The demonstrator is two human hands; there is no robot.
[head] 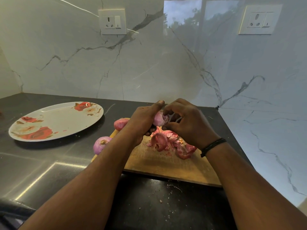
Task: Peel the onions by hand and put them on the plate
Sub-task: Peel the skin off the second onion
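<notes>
My left hand (142, 120) grips a pale purple onion (159, 119) above the wooden cutting board (159, 163). My right hand (187, 123) pinches at the onion's skin with curled fingertips. Two more onions lie at the board's left edge: one (120, 124) behind my left wrist, one (101, 143) nearer, its root end facing up. A heap of red-pink onion skins (171, 143) lies on the board under my hands. The white floral plate (54, 121) sits to the left on the dark counter with no onions on it.
The black counter (41, 166) runs to a marble wall behind and on the right. Small skin flakes (161, 200) are scattered on the counter in front of the board. Two wall sockets (113, 21) (260, 19) are set in the marble wall.
</notes>
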